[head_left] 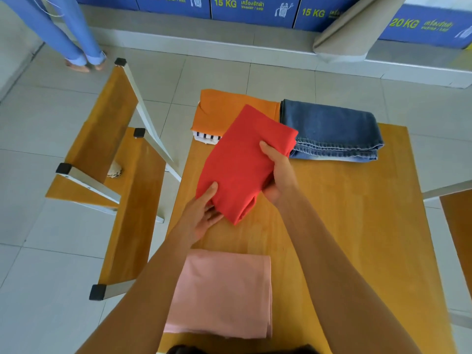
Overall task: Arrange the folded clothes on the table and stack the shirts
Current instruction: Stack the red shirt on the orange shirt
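far left, at top: legs in blue trousers [74, 29] with bare feet, on the pale tiled floor [46, 139]. along the back wall, blue boxes [255, 7] printed "15 kg" twice in yellow-green, then "20 kg" at the right, each with thai script and small words too blurred to read. left of the table, an upturned wooden chair [120, 175], white metal legs with black caps pointing up, just beside the table's left edge. on the wooden table [357, 238], far left corner: orange folded shirt [222, 111] over a striped piece [205, 136], overhanging the far edge. left hand [201, 213] at the near corner of the red folded shirt [242, 162], thumb on top, fingers under, holding it. right hand [278, 172] gripping the right side of the same shirt, thumb on top. red shirt lifted, tilted, partly over the orange one. near edge: pink folded shirt [222, 292], flat. right: folded jeans [332, 131] at far edge, touching the orange shirt. bare wood to the right of the arms.
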Demonstrator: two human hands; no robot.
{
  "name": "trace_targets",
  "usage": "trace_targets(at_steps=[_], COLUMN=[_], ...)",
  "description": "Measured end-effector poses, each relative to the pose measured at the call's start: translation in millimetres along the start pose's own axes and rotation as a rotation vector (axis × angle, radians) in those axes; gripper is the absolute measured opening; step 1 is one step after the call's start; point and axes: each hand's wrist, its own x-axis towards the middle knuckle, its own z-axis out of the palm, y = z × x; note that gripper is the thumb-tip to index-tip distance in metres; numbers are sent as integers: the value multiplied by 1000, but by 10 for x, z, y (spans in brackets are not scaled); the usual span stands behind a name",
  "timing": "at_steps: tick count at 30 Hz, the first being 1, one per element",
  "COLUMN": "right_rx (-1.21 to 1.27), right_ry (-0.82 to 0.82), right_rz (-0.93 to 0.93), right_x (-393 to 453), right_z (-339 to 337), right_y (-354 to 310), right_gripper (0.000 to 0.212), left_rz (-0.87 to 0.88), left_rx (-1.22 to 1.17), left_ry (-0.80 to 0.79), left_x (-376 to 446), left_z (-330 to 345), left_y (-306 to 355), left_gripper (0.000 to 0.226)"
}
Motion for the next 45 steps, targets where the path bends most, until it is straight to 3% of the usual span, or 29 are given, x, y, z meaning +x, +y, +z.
trace_targets(at_steps=[2, 6, 11, 14, 17, 19, 22, 23, 25, 28, 30, 34, 40, 43, 45], right_rx=[89, 165, -54, -247, -226, -257, -788, -929, -1104, -1318, -1289, -1027, -805, -873, -889], right_ry=[32, 160, 347, 295, 200, 308, 647, 680, 590, 466, 460, 421, 334, 329, 345], right_rz=[33, 48, 73, 146, 228, 211, -14, -92, -105, -3, 26, 44, -193, -319, -381], right_x=[-42, -28, -16, -83, -135, -87, 98, 145, 224, 288, 273, 232, 378, 649, 904], right_z=[-35, -236, -629, -901, -1171, -1230, -1139, -1057, -866, -663, -617, -682, -375, -92, 107], right_y=[45, 93, 188, 283, 262, 206, 117, 84, 53, 163, 237, 204, -186, -601, -870], right_gripper=[47, 41, 67, 68, 64, 54, 54, 55, 60, 78, 83, 66, 62, 54, 58], left_rz=[54, 39, -110, -67, 13, 51, 186, 233, 272, 211, 221, 349, 615, 598, 620], left_rx=[-147, -183, 92, 331, 442, 489, 694, 818, 1051, 1166, 1154, 1164, 980, 911, 907], left_ry=[-95, -207, 31, 248, 342, 344, 402, 428, 417, 353, 393, 400, 385, 429, 448], left_x=[10, 25, 68, 173, 252, 277, 289, 286, 277, 299, 323, 329, 384, 493, 650], left_z=[-55, -17, 175, 227, 161, 80, 16, 15, 37, 64, 33, -46, 308, 584, 733], left_y=[26, 135, 276, 186, 138, 165, 182, 185, 201, 217, 196, 312, 1118, 1676, 1998], left_gripper=[75, 62, 66, 62, 50, 45, 39, 40, 53, 75, 70, 56, 62, 67, 63])
